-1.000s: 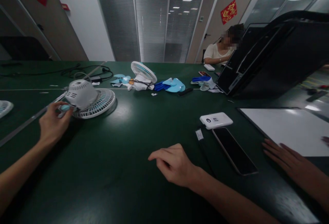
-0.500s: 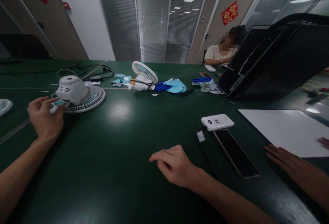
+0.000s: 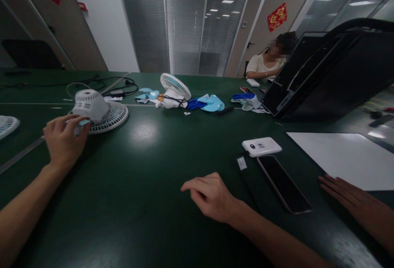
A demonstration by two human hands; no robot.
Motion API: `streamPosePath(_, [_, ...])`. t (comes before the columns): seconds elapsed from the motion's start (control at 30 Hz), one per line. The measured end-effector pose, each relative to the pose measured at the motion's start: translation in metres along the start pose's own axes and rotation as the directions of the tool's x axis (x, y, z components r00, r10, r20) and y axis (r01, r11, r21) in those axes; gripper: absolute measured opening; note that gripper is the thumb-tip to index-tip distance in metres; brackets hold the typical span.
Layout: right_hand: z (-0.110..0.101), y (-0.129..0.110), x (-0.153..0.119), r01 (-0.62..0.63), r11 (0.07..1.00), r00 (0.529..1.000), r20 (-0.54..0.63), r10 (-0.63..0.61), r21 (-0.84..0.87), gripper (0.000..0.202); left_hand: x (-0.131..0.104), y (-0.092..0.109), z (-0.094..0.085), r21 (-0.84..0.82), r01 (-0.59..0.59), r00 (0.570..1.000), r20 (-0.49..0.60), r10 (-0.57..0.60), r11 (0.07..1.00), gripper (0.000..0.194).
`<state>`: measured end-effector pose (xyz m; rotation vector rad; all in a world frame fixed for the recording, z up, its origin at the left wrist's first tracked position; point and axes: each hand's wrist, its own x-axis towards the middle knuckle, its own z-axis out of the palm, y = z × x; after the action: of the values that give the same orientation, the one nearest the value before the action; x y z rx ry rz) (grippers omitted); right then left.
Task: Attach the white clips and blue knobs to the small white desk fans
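The white fan (image 3: 89, 107) lies just beyond and slightly right of my left hand's (image 3: 66, 140) fingertips, its round grille (image 3: 115, 116) flat on the table (image 3: 138, 169) and its motor housing rising on top; the grille's broad spread runs rightward from where I grip. I have the left thumb and fingers closed in a pinch on a small pale-blue-and-white piece (image 3: 83, 123) at the fan's near left side; I cannot tell whether that piece is joined to the fan. The left hand is clearly the nearer one: my right hand (image 3: 212, 196) sits well to the right of the fan and closer to me, loosely curled, its palm hidden, so I cannot tell how far open it is or whether it has hold of anything. Behind the fan, black cables (image 3: 107, 81) loop across the table, the closest thing to a snag on that side. Right of the fan and farther back I see a second fan (image 3: 175, 89), with light-blue blades (image 3: 213, 103) beside it. Far right of the fan lie a white power bank (image 3: 261, 146), a phone (image 3: 285, 184) and another person's hand (image 3: 353, 196).
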<state>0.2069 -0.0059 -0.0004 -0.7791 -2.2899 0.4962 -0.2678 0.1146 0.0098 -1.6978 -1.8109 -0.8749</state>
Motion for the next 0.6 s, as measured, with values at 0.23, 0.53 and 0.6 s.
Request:
streamPosePath(0.23, [0.002,0.001,0.0,0.005,1.0,1.0,-0.014,-0.005,-0.011,0.026,0.0,-0.001,0.002,0.038,-0.027,0.997,0.08,0.024,0.999,0.044])
streamPosePath(0.53, [-0.001,0.001,0.001,0.001,1.0,1.0,0.006,-0.001,-0.008,0.027,-0.004,0.009,0.0,-0.01,-0.113,0.978,0.174,0.113,0.994,0.04])
streamPosePath(0.6, [-0.002,0.001,0.002,-0.001,1.0,1.0,0.009,0.001,-0.007,0.026,-0.004,0.011,-0.001,-0.015,-0.068,0.984,0.164,0.07,0.998,0.044])
